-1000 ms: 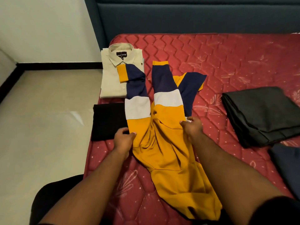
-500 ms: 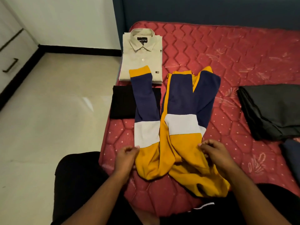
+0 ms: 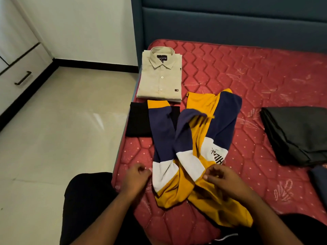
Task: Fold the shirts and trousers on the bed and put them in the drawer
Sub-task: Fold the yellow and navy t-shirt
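Nearest the viewer, both hands work the near end of a yellow, navy and white striped shirt (image 3: 191, 147) that lies lengthwise on the red quilted mattress of the bed (image 3: 256, 82). The left hand (image 3: 136, 179) has its fingers curled at the white band of the left sleeve, apparently pinching its edge, though the contact itself is partly hidden. The right hand (image 3: 223, 181) has fingers and thumb drawn together over the bunched yellow fabric, gripping it. The shirt is only partly folded: its sleeves are laid along the body, one crossing the other, and the cloth is rumpled. Just beyond the left sleeve lies a black folded garment (image 3: 138, 121), partly covered by that sleeve. To the right, well apart, sits a dark grey folded pile, probably trousers (image 3: 297, 135), and the corner of a dark blue garment (image 3: 318, 184) shows at the frame edge; whether it is folded cannot be told. Farther on, a beige collared shirt (image 3: 161, 76) rests neatly folded near the headboard (image 3: 230, 23). At far left stands the drawer (image 3: 19, 71), closed. By this evidence, folding is well advanced but unfinished, and no garment has reached the drawer.
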Demonstrator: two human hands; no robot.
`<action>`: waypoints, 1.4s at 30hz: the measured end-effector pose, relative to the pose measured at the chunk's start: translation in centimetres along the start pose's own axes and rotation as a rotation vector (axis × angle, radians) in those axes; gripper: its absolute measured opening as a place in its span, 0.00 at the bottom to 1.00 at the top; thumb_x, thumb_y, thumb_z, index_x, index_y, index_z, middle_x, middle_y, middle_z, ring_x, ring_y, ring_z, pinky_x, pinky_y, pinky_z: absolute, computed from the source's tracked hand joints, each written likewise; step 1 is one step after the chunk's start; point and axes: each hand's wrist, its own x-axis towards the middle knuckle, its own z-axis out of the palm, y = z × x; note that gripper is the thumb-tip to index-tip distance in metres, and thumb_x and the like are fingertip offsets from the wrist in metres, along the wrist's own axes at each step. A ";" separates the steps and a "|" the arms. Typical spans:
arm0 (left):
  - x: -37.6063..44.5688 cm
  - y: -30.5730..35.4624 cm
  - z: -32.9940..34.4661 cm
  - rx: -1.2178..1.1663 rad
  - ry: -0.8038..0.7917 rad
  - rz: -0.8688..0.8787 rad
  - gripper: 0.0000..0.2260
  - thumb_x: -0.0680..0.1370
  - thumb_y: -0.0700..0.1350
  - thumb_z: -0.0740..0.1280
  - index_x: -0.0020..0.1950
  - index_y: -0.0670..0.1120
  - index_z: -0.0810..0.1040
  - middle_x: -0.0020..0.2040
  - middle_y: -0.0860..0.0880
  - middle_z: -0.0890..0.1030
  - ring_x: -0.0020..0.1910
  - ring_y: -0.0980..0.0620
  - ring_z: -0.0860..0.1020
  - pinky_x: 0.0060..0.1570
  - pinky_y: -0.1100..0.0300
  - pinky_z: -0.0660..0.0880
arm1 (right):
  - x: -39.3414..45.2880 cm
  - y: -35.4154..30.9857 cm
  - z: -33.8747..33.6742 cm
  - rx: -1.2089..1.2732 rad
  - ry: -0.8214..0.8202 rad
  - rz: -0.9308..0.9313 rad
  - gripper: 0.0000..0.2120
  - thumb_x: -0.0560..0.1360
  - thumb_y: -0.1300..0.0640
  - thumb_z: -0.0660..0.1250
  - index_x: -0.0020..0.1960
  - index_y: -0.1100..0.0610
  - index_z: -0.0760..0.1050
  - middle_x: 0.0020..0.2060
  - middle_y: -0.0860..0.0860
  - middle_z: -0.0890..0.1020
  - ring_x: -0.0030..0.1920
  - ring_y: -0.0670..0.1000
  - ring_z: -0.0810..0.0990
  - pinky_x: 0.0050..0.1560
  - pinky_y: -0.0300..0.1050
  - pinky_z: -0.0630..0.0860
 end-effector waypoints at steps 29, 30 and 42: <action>14.6 20.6 -0.2 -0.973 0.015 0.133 0.04 0.74 0.37 0.73 0.43 0.41 0.78 0.40 0.40 0.81 0.40 0.47 0.79 0.47 0.52 0.79 | 22.4 -14.8 0.1 0.610 0.617 -0.286 0.11 0.71 0.68 0.72 0.43 0.54 0.75 0.39 0.52 0.80 0.41 0.50 0.78 0.45 0.46 0.76; 13.1 21.2 -0.3 -1.035 -0.023 0.155 0.03 0.74 0.37 0.73 0.45 0.39 0.80 0.42 0.38 0.82 0.42 0.45 0.80 0.50 0.50 0.78 | 21.6 -15.8 0.2 0.619 0.562 -0.327 0.11 0.72 0.68 0.71 0.44 0.53 0.76 0.40 0.53 0.81 0.42 0.50 0.79 0.47 0.47 0.77; 1.3 24.4 -3.1 -1.273 -0.082 0.276 0.06 0.78 0.34 0.66 0.46 0.39 0.82 0.42 0.44 0.84 0.44 0.50 0.82 0.48 0.60 0.79 | 9.2 -19.1 -2.0 0.437 0.552 -0.535 0.15 0.70 0.64 0.75 0.57 0.61 0.81 0.47 0.50 0.85 0.45 0.37 0.82 0.51 0.33 0.77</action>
